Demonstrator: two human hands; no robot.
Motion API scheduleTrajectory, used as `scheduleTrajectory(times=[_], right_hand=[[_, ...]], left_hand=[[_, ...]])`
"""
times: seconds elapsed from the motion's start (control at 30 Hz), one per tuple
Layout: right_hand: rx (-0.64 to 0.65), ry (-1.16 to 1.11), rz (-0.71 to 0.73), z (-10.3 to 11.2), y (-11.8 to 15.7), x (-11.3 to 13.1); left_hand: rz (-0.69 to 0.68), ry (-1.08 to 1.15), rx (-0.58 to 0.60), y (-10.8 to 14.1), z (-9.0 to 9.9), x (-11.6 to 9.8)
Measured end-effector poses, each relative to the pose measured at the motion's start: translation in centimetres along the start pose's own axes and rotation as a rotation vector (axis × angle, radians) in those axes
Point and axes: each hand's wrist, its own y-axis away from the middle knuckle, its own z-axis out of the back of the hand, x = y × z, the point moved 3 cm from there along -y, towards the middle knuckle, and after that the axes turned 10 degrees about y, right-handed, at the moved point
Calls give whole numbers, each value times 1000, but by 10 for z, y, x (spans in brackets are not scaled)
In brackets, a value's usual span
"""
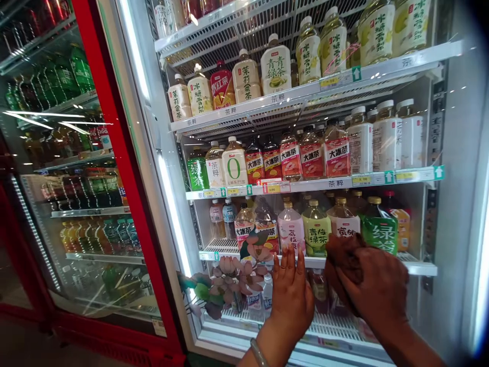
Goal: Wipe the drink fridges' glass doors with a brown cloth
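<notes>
My left hand (291, 300) is stretched out, fingers up and palm toward the glass door of a drinks fridge; it appears to rest flat on the glass. A pale bangle (258, 351) circles that wrist. To its right, my right hand (378, 288) grips a dark brown cloth (341, 262), bunched up against the glass. Its fingertips are partly hidden by the cloth. Left of my left hand, a lotus-flower decal (231, 280) shows on the door. Behind the glass stand a pink-labelled bottle (291, 228) and a green tea bottle (379, 229).
Several shelves of bottled drinks fill the fridge, with price tags along a shelf edge (332, 182). A bright light strip (173, 219) runs down its left side. Farther left is another fridge with a red door frame (118, 163) and more bottles.
</notes>
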Motion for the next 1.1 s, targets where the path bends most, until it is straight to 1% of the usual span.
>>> scheduleTrajectory(times=[0.07, 0.13, 0.2, 0.27, 0.33, 0.37, 0.4, 0.43, 0.5, 0.57, 0.63, 0.67, 0.73, 0.77, 0.83, 0.87, 0.9, 0.93, 0.97, 1.07, 1.1], right_hand=[[41, -90, 64, 5, 7, 21], [91, -180, 117, 7, 9, 30], [85, -177, 160, 7, 6, 21], [39, -83, 144, 4, 0, 0], [4, 3, 45, 0, -3, -18], [-1, 26, 2, -1, -3, -22], [-6, 33, -12, -1, -1, -21], [-10, 27, 0, -1, 1, -14], [-3, -21, 94, 2, 7, 10], [19, -117, 175, 6, 10, 32], [43, -193, 199, 9, 8, 37], [48, -195, 198, 10, 4, 32], [54, -120, 159, 7, -5, 10], [55, -61, 114, 4, -9, -3], [52, 11, -32, -2, -14, -26], [50, 28, -88, -4, -13, -31], [44, 32, -106, -6, -11, -30], [34, 27, -93, -6, -8, -24], [24, 16, -49, -5, -4, -15], [-1, -74, 190, 2, 8, 21], [1, -118, 262, 5, 10, 29]], left_hand=[[14, 8, 30, 0, -1, -3], [40, 19, 57, -1, -2, -5], [60, 28, 66, -1, -2, -7], [62, 30, 61, -2, -1, -8], [48, 30, 55, -2, -2, -8], [40, 29, 50, -1, -2, -7], [36, 28, 44, -1, -3, -6], [36, 26, 39, 0, -4, -5], [39, 22, 28, 0, -5, -5], [41, 22, 24, 0, -5, -5], [43, 25, 35, 0, -4, -5], [47, 25, 47, 0, -3, -6], [53, 27, 74, -1, -2, -6], [54, 31, 86, -2, -1, -6], [52, 40, 105, -2, -1, -6], [53, 43, 106, -2, -2, -5], [54, 44, 103, -1, -2, -5], [54, 43, 97, -1, -3, -4], [50, 42, 88, 0, -4, -4], [36, 41, 68, 1, -7, -4], [34, 43, 66, 1, -7, -4]])
